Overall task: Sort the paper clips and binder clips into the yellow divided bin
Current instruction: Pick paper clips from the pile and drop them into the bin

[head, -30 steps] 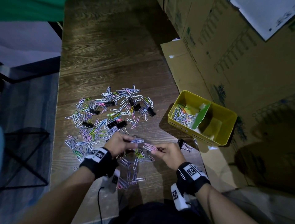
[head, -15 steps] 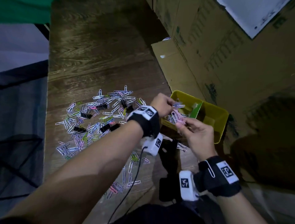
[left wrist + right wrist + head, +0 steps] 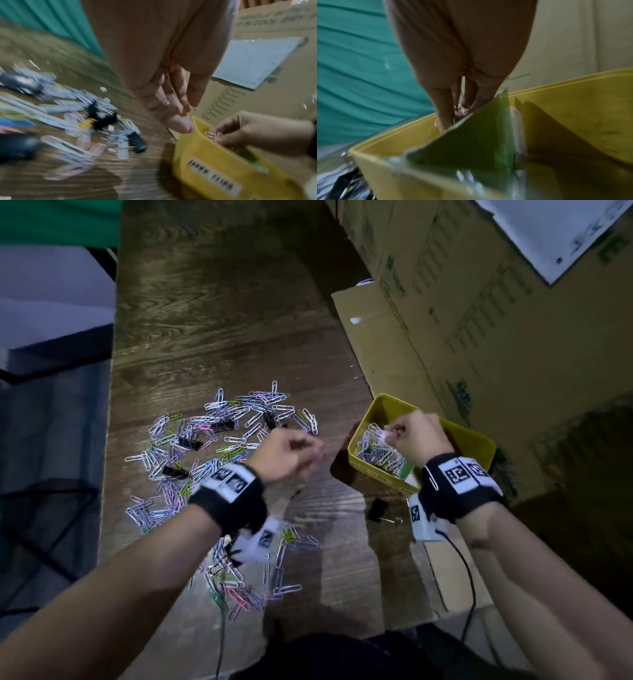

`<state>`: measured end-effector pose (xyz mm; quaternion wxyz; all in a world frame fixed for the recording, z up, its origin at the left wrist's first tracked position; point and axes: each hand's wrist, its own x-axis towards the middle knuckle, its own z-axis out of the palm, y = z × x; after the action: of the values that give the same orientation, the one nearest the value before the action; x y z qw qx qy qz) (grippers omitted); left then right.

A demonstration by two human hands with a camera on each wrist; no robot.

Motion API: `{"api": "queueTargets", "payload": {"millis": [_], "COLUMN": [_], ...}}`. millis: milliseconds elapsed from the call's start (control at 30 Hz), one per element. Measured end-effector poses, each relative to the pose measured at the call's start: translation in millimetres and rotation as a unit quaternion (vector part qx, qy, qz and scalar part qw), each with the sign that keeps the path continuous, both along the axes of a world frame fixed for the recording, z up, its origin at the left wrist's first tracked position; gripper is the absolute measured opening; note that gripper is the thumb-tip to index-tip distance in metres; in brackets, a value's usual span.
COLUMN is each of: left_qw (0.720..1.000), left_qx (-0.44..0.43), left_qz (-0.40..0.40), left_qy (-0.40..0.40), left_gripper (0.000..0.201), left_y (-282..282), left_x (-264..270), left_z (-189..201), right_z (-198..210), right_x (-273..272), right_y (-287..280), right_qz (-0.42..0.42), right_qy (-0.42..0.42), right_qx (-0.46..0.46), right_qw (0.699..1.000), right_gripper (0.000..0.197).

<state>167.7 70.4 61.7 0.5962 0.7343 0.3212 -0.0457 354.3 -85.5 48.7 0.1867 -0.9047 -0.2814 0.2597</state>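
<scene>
The fingers (image 3: 223,129) of the right hand (image 3: 419,438) pinch a few paper clips (image 3: 212,135) just above the left compartment of the yellow bin (image 3: 479,445), over the clips already heaped there (image 3: 378,451). To do this well, she should part them low, on the near side of the green divider (image 3: 471,135), so none bounce across. The left hand (image 3: 286,455) hangs beside the bin, fingers loosely curled, holding nothing. Many clips and black binder clips (image 3: 190,442) remain on the table (image 3: 222,320).
</scene>
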Motion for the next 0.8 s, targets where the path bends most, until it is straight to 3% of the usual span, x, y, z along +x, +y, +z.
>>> {"api": "queueTargets", "payload": {"millis": [67,200,333,500,600,700,800], "left_qw": [0.982,0.923,0.880,0.903,0.915,0.933,0.940], "left_qx": [0.127,0.130,0.197,0.226,0.252,0.268,0.284], "left_qz": [-0.096,-0.230,-0.243,-0.218,-0.195,-0.166,-0.125], "left_qy": [0.101,0.280,0.358,0.295,0.246,0.173,0.142], "left_gripper": [0.014,0.020,0.017,0.012,0.011,0.017,0.016], "left_y": [10,9,-1,0,8,12,10], "left_x": [-41,-109,-136,-133,-121,-113,-124], "left_z": [-1,-16,-37,-50,-51,-49,-44], "right_z": [-3,-6,-2,10,10,-4,-26], "right_x": [-2,-10,-23,-59,-93,-129,-163], "right_y": [7,10,4,6,8,7,3], "right_qz": [0.034,0.068,0.049,0.093,0.165,0.272,0.353], "right_qy": [0.000,-0.032,-0.075,-0.153,-0.141,-0.065,0.033], "right_qx": [-0.025,-0.039,0.023,0.189,0.244,0.142,-0.052], "right_qw": [0.999,0.996,0.996,0.965,0.945,0.950,0.934], "right_gripper": [0.042,0.043,0.030,0.012,0.009,0.019,0.061]}}
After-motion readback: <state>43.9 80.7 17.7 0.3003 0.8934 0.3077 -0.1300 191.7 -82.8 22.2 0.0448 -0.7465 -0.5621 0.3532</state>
